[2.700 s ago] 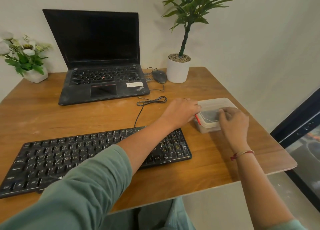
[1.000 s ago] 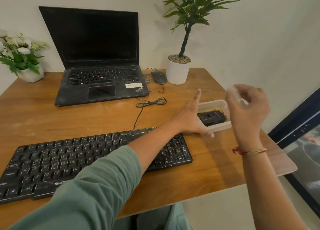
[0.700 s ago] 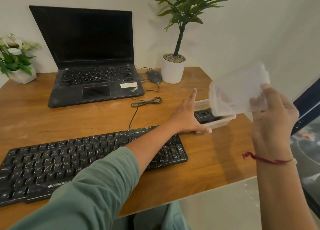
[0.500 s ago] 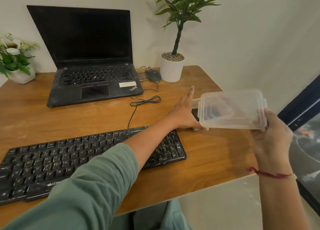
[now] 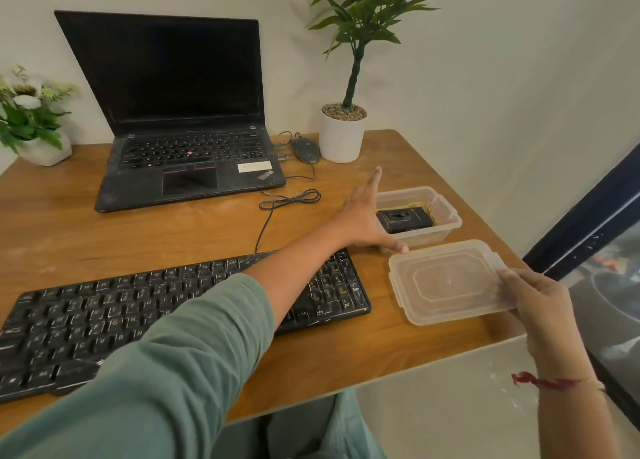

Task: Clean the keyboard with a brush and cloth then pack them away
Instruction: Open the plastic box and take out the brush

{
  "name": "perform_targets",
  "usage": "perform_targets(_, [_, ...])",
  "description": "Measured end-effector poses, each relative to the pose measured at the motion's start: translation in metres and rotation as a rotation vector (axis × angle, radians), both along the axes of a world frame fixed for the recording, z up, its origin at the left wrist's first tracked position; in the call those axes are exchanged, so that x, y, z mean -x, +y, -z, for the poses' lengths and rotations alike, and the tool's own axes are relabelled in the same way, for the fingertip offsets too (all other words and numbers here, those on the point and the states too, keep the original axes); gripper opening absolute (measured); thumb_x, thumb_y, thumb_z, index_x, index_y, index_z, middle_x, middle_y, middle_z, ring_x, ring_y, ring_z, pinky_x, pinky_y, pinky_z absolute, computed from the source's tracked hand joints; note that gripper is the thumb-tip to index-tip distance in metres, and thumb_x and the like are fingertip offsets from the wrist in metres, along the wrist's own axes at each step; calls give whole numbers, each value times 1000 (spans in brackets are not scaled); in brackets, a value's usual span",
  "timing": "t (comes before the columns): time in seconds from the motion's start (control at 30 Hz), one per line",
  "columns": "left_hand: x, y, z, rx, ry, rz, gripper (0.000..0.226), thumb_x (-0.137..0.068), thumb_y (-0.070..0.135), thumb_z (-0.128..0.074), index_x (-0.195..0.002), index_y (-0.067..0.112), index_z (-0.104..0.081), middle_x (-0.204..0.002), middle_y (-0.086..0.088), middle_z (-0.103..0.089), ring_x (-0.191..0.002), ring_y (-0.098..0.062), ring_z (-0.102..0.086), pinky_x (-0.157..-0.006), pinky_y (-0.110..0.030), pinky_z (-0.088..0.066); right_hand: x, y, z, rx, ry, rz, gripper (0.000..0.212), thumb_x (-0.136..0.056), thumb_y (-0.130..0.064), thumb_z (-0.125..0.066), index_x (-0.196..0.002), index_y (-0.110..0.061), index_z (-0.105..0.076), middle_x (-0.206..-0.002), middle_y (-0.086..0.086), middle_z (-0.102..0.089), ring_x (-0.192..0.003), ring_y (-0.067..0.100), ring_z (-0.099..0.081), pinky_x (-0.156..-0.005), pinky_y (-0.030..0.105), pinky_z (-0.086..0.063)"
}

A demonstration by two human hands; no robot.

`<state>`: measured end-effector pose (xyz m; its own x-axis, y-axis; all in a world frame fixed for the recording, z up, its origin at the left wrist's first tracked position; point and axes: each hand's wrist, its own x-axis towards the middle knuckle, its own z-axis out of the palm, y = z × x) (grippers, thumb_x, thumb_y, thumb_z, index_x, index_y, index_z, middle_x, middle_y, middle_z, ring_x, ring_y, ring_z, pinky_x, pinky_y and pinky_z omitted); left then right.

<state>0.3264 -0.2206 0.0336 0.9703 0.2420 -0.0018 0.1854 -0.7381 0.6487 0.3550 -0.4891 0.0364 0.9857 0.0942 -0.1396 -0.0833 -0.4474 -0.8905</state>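
A black dusty keyboard [image 5: 104, 316] lies along the front of the wooden desk [image 5: 69, 230]. To its right stands an open clear plastic box [image 5: 446, 213] holding a black object [image 5: 405, 219] and something yellow [image 5: 420, 204] beneath it. My left hand [image 5: 363, 216] rests flat against the box's left side, fingers spread. My right hand [image 5: 533, 299] grips the right edge of the clear lid [image 5: 446, 282], which lies upside down on the desk in front of the box.
An open black laptop [image 5: 187, 119] sits at the back with a mouse [image 5: 304, 149] and a coiled cable [image 5: 291, 199] beside it. A white-potted plant [image 5: 343, 133] stands at the back right, a flower pot [image 5: 38, 143] at the back left. The desk's right edge is close to the lid.
The lid came off the box in my right hand, swung up and to the right, then came down onto the desk in front of the box. My left hand stayed against the box.
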Motion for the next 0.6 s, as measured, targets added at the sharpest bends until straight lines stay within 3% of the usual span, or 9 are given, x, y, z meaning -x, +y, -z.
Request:
perform_targets(0.23, [11,3,-2,18,-37,-17,139,-58,58,-83,-151,23,14,-160,-7,-3,-146,-26,-9,-115,-45,-17,-6,13,17,228,-244,0,20,-94,-17,-51,-107,-12,-66,-95,3,-62,-79,20,-56,-72,32,-45])
perform_targets(0.47, [12,3,2,-13,-34,-34,133,-61,62,-79,-152,26,11,-160,-7,-10,-145,-29,-12,-114,-48,-20,-6,28,11,500,-418,52,15,-93,-24,-55,-101,-20,-67,-101,1,-66,-86,20,-58,-80,35,-47])
perform_targets(0.53, [13,3,1,-19,-39,-36,132,-62,61,-79,-152,25,11,-159,-7,-10,-145,-30,-12,-115,-49,-20,-4,42,-4,421,-514,-43,19,-93,-23,-56,-106,-16,-68,-103,0,-66,-90,20,-60,-85,40,-52])
perform_targets(0.6, [14,2,1,-23,-40,-40,131,-63,61,-78,-152,24,11,-159,-7,-10,-145,-30,-11,-114,-48,-19,-4,65,-23,350,-587,-260,21,-92,-18,-57,-109,-14,-69,-100,-1,-66,-89,16,-60,-83,36,-51])
